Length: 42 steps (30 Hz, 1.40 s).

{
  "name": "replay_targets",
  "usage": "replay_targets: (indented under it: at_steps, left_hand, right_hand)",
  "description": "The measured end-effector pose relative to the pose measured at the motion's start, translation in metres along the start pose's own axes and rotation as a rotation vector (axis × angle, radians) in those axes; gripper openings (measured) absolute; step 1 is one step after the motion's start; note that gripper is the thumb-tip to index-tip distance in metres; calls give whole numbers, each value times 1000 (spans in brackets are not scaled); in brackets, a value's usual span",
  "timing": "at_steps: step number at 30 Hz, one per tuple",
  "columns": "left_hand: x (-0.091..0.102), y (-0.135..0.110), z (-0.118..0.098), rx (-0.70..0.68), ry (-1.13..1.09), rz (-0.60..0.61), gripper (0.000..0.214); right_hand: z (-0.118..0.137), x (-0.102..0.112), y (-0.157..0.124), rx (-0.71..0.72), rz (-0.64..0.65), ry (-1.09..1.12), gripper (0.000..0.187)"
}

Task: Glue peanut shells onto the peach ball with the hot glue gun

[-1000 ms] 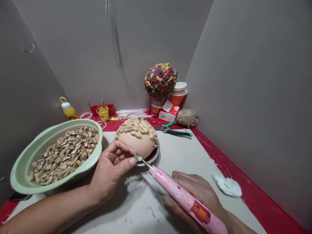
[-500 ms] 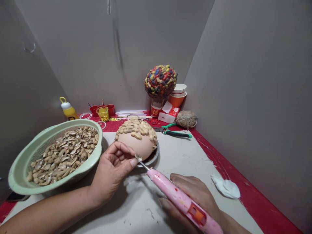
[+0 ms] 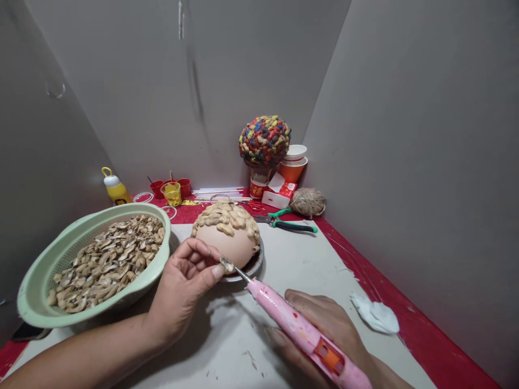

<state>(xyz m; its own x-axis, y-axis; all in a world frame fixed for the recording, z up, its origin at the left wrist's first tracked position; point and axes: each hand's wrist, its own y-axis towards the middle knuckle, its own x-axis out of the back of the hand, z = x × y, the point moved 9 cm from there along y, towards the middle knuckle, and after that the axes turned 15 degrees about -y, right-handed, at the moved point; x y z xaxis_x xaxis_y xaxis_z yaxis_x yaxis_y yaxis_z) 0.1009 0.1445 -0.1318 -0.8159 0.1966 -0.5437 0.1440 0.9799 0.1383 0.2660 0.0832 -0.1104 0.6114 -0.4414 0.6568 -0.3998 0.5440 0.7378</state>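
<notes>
Between thumb and fingertips, my left hand (image 3: 188,286) pinches a half peanut shell (image 3: 227,264), its hollow side facing up. My right hand (image 3: 324,329) is wrapped round a pink hot glue gun (image 3: 292,319), whose metal nozzle points up-left at the shell. Just behind them a smooth, flesh-coloured dome (image 3: 227,246) sits in a round metal dish (image 3: 259,259). Peanut shells (image 3: 227,215) cover its top and right side, while its near side is bare. To the left, a pale green colander (image 3: 164,243) holds many loose shell halves.
Green-handled pliers (image 3: 294,227) lie behind the dome at right, near a ball of twine (image 3: 308,202). A multicoloured ball on a cup (image 3: 264,141) stands at the back. Paint cups (image 3: 171,193) and a yellow bottle (image 3: 117,188) are back left. A white tissue (image 3: 375,313) lies at right.
The nozzle has drawn back slightly right from the shell, whose hollow now shows more fully. My left hand has shifted a little left, and the whole view has moved slightly.
</notes>
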Motion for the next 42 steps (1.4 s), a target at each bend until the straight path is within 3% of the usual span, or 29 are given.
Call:
replay_targets:
  at_steps: [19, 26, 30, 33, 36, 38, 42]
  left_hand:
    - [1, -1, 2, 1, -46, -39, 25]
    - [-1, -3, -1, 2, -43, -39, 24]
    - [-4, -5, -7, -18, -42, -25, 24]
    - [-7, -6, -19, -59, -46, -18, 22]
    - [-12, -9, -35, -121, -54, -11, 21]
    - [-15, -12, -45, -166, -55, -2, 21]
    - [-20, -19, -61, -225, -42, 4, 21]
  right_hand:
    - [3, 0, 3, 27, -23, -23, 29]
    - [11, -6, -2, 119, 5, -36, 27]
    - [11, 7, -2, 96, -83, -20, 29]
    - [-3, 21, 0, -23, -112, -31, 24]
    - [-35, 25, 1, -241, -36, -156, 20]
    - [-54, 20, 1, -307, 65, -292, 23]
    - [-93, -6, -7, -431, 389, -519, 14]
